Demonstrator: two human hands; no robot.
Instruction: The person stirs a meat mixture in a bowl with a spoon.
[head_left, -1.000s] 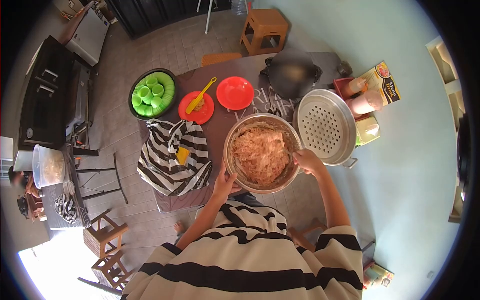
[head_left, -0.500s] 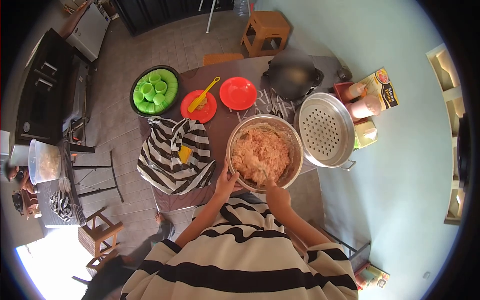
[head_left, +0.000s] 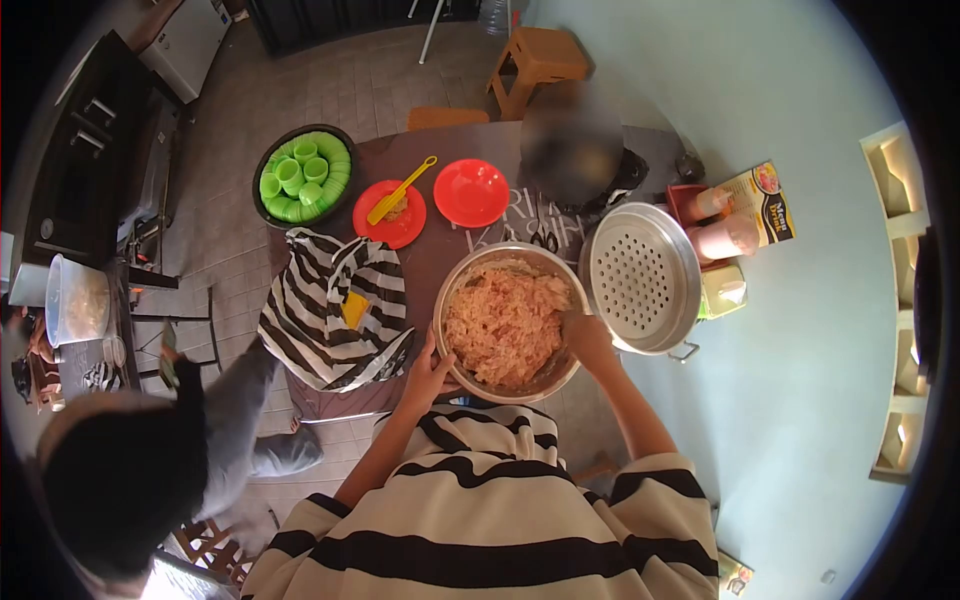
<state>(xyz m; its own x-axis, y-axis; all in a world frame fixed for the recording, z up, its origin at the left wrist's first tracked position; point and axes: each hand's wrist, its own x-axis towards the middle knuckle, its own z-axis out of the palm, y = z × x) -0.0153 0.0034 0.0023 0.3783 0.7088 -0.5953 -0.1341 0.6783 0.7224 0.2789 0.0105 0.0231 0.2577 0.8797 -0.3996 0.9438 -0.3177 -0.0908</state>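
Observation:
A metal mixing bowl (head_left: 448, 372) with pinkish minced mixture (head_left: 505, 322) in it is at the table's near edge. My left hand (head_left: 428, 378) grips the bowl's left rim, thumb over the edge. My right hand (head_left: 588, 340) is closed in a fist at the bowl's right inner side. It holds a thin metal utensil, whose working end is hidden by the hand and the mixture. Right of the bowl, close to my right hand, lies a perforated steamer pan (head_left: 640, 285).
Left on the table (head_left: 425, 265) are a striped plastic bag (head_left: 340, 340), a black tub of green cups (head_left: 305, 180) and a red plate (head_left: 390, 232) with a yellow spatula (head_left: 400, 190). Another red plate (head_left: 472, 193) and a dark pot (head_left: 570, 150) stand behind. A person (head_left: 130, 470) is at left.
My right hand has moved from the bowl's near side to its right side, with the utensil. My left hand keeps its grip. The person at left has come further into view.

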